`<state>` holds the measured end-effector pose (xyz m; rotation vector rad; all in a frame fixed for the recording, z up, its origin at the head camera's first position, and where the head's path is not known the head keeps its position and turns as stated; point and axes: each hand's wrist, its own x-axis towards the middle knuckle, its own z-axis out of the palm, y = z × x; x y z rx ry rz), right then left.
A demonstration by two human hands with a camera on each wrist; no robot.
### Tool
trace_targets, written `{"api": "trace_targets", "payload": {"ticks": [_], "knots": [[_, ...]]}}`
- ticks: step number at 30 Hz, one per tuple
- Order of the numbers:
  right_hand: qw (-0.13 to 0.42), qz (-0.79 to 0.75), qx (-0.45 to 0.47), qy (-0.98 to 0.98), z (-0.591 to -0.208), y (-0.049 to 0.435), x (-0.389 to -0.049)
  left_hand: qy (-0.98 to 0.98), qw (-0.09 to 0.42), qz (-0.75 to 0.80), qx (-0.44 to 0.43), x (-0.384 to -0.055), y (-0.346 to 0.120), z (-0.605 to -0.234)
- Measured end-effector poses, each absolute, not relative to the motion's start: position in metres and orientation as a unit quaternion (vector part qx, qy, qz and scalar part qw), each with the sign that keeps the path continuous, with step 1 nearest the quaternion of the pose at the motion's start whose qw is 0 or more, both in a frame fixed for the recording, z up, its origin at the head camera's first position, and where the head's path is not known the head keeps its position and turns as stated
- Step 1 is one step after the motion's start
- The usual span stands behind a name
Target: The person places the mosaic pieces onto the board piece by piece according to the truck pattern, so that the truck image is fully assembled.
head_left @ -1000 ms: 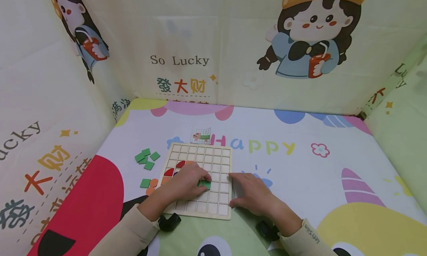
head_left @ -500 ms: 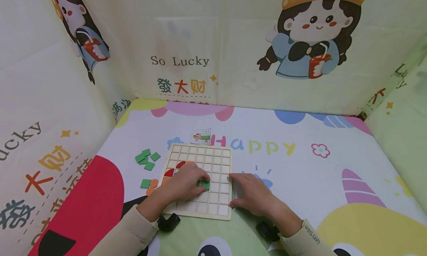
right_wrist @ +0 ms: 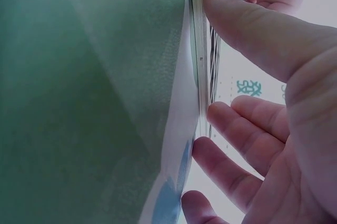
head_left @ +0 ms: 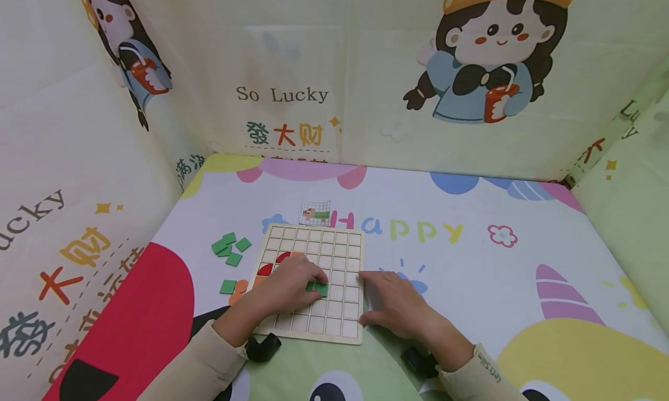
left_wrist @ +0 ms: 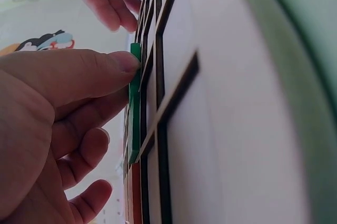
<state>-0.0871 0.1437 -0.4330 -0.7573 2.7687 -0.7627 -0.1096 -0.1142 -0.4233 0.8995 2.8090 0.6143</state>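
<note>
A pale wooden grid board (head_left: 334,331) lies in front of the person. Over its middle, the left hand (head_left: 291,285) pinches a green square tile (head_left: 322,291) between thumb and index finger. In the left wrist view the thumb is on the upper end of the green piece (left_wrist: 135,129), close against the grid, with an orange-brown piece (left_wrist: 136,192) below it. Red quarter-round pieces (head_left: 265,270) sit in cells left of the hand, which hides other cells. The right hand (head_left: 394,302) rests thumb and fingertips at the board's right edge, fingers spread.
Several loose green tiles (head_left: 233,260) lie left of the board, with orange round pieces (head_left: 241,286) nearer the person. A small pattern card (head_left: 315,213) lies just beyond the board's far edge. A printed cloth (head_left: 444,256) covers the table; patterned fabric walls (head_left: 366,140) enclose it.
The left hand has shifted the green tile slightly to the left over the board. The right hand stays in place at the board's edge.
</note>
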Motion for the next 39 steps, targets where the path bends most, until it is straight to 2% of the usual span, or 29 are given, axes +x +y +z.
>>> {"api": "trace_targets", "payload": {"ticks": [21, 29, 39], "knots": [[0.078, -0.251, -0.258, 0.93, -0.432, 0.144, -0.087, 0.93, 0.06, 0.204, 0.3, -0.109, -0.115, -0.425], [0.077, -0.254, -0.26, 0.928, -0.431, 0.144, -0.086, 0.922, 0.089, 0.268, 0.263, -0.11, -0.122, -0.416], [0.078, -0.252, -0.261, 0.929, -0.43, 0.144, -0.086, 0.927, 0.035, 0.283, 0.245, -0.118, -0.148, -0.405]]}}
